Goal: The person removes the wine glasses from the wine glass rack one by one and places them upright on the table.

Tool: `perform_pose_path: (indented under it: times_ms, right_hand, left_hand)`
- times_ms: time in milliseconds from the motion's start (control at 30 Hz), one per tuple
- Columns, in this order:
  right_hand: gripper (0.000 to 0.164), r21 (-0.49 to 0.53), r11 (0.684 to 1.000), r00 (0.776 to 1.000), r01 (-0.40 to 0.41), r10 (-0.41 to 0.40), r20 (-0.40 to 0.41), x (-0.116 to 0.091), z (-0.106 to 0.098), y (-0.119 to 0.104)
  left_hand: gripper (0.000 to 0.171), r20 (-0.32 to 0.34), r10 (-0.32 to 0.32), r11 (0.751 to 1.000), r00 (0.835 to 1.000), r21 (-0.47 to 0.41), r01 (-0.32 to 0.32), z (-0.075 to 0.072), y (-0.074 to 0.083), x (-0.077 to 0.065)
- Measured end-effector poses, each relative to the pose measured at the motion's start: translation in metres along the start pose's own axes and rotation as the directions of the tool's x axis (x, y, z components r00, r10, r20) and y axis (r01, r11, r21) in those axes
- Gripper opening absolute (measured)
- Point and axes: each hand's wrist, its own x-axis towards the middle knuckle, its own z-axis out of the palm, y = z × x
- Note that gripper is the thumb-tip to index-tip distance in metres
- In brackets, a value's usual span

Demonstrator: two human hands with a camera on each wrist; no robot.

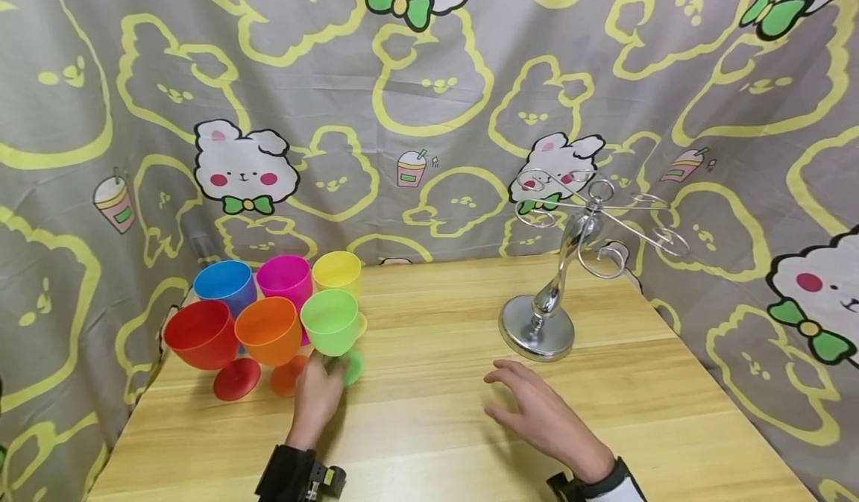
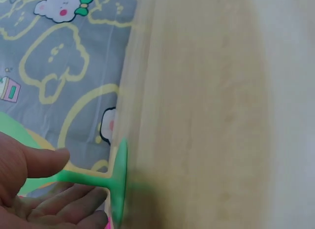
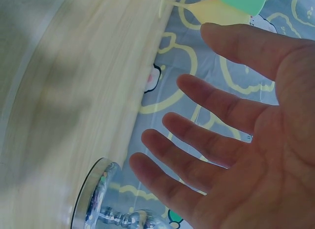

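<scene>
A light green plastic goblet (image 1: 330, 323) stands upright at the right front of a group of goblets. My left hand (image 1: 318, 394) is at its stem (image 2: 83, 178); in the left wrist view the thumb lies on one side and the extended fingers on the other, without a firm grip showing. Beside it are an orange goblet (image 1: 268, 330) and a red goblet (image 1: 201, 334). Over the table, in front of the chrome rack (image 1: 552, 293), my right hand (image 1: 540, 416) hovers with spread fingers and holds nothing.
Behind the front row stand a blue goblet (image 1: 224, 284), a magenta goblet (image 1: 285, 277) and a yellow goblet (image 1: 338, 269). Several wire loops spread from the rack's top. A patterned grey curtain (image 1: 456, 62) hangs along the back and sides of the wooden table (image 1: 429, 427).
</scene>
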Motion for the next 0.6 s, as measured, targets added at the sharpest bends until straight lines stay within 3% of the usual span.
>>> perform_pose_path:
  times_ms: [133, 233, 467, 600]
  right_hand:
    - [0.038, 0.016, 1.0, 1.0, -0.014, 0.014, -0.006, -0.002, 0.0, 0.001]
    - [0.039, 0.033, 0.999, 0.999, -0.027, 0.028, -0.02, -0.003, 0.001, 0.001]
    - [0.049, 0.086, 0.995, 0.995, -0.051, 0.059, -0.085, -0.008, 0.007, 0.003]
    - [0.051, 0.122, 0.991, 0.986, -0.052, 0.07, -0.148, -0.012, 0.012, 0.005]
  left_hand:
    - [0.053, 0.025, 0.004, 0.999, 1.0, -0.05, -0.003, -0.001, 0.002, -0.012]
    - [0.059, 0.027, 0.021, 0.999, 0.999, -0.034, -0.021, -0.002, 0.007, -0.027]
    - [0.07, 0.035, 0.039, 0.996, 0.999, 0.083, -0.042, -0.007, 0.02, -0.061]
    - [0.074, 0.031, 0.062, 0.981, 0.998, 0.181, -0.067, -0.009, 0.028, -0.076]
